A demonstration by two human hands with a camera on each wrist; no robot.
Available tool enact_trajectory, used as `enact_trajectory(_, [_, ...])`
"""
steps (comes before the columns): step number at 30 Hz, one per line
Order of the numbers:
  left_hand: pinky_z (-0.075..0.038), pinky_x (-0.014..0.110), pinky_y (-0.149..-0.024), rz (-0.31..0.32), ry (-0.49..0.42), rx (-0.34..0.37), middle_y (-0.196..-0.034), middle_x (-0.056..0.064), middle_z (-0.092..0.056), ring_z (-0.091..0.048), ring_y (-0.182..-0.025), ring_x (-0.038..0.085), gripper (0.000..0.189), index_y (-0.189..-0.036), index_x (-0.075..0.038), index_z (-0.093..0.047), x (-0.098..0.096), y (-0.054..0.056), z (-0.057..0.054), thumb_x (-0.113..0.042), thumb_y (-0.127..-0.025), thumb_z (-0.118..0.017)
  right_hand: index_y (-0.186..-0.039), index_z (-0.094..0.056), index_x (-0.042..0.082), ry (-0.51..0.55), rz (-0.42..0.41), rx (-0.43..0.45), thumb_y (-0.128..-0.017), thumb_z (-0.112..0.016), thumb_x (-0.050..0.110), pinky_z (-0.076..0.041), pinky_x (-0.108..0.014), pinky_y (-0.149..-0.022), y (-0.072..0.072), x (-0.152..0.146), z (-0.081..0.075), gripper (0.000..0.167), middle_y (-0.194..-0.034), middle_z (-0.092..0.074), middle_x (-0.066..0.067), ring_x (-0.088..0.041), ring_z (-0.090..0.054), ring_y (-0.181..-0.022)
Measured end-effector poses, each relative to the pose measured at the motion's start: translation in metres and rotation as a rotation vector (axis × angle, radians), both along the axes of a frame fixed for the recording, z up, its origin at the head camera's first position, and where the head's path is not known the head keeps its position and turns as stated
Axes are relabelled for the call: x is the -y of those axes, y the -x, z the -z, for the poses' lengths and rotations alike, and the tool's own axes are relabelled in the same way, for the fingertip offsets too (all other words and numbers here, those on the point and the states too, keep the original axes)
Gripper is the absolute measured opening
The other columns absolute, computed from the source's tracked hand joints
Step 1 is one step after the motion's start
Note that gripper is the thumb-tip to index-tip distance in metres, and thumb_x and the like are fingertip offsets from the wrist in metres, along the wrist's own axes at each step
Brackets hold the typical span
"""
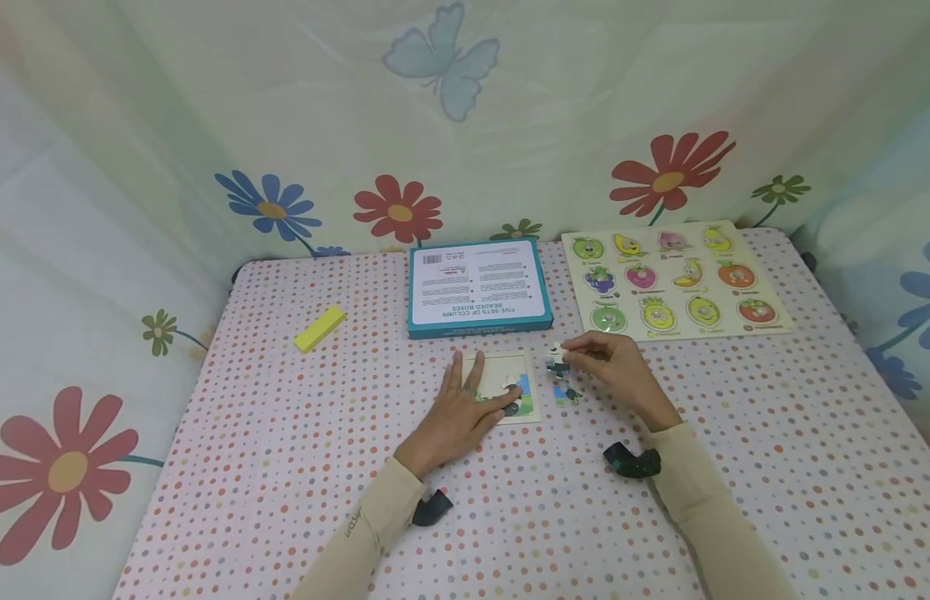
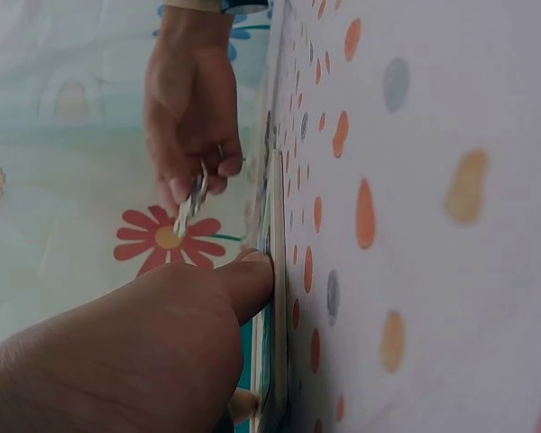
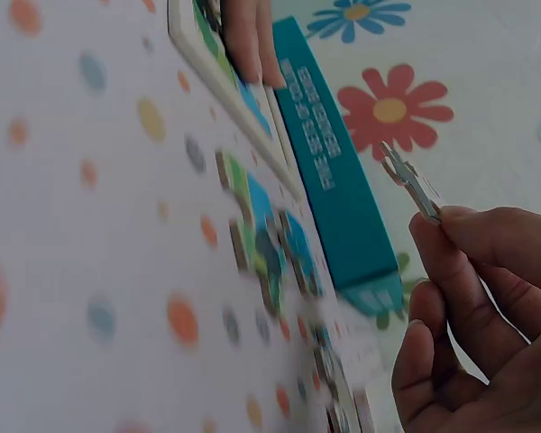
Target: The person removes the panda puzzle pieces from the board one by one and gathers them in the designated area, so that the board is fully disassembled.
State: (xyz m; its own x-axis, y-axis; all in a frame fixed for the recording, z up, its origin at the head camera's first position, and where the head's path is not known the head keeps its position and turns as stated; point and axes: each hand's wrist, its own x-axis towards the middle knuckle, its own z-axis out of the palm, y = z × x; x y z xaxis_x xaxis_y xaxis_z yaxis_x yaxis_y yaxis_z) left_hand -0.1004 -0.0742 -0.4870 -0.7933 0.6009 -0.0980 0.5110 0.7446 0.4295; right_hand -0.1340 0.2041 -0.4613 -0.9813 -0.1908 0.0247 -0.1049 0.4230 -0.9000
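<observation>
Left hand (image 1: 456, 415), just below centre of frame: fingers straight and spread, resting on the puzzle tray (image 1: 498, 369). Right hand (image 1: 621, 368), right of centre: thumb and fingers pinching one puzzle piece (image 1: 557, 357), raised beside the tray. Loose pieces (image 1: 566, 395): on the tablecloth (image 1: 285, 450), right of tray. Teal box (image 1: 480, 287): centre. Fruit board (image 1: 632, 312): right. Yellow block (image 1: 319, 329): left.

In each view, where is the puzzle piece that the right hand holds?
Head: puzzle piece right of and below centre.
Left wrist: puzzle piece left of and slightly above centre.
Right wrist: puzzle piece right of and slightly above centre.
Landmark in every view: the right hand pinching it.
</observation>
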Motion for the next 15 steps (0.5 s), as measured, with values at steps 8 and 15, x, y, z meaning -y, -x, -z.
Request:
enact_trajectory(8, [0.004,0.051,-0.117,0.002,-0.015,0.005,-0.159,0.017,0.009,0.020,-0.142,0.043,0.043,-0.146,-0.046,-0.029,0.001,0.000,0.000,-0.041,-0.104,-0.033,-0.107,-0.070,0.003,-0.087,0.080,0.008,-0.093,-0.065,0.023,-0.051,-0.017,-0.072,-0.021,-0.034,0.003,0.025,-0.110,-0.068,-0.015,-0.001,-0.063,-0.084])
enact_trajectory(15, [0.004,0.052,-0.117,0.004,-0.021,0.009,-0.159,0.018,0.009,0.020,-0.141,0.043,0.043,-0.146,-0.045,-0.030,0.000,0.000,-0.001,-0.040,-0.104,-0.034,-0.104,-0.071,0.003,-0.221,0.104,0.039,-0.092,-0.066,0.023,-0.046,-0.021,-0.061,-0.034,-0.043,0.005,0.023,-0.101,-0.069,-0.014,-0.007,-0.059,-0.074])
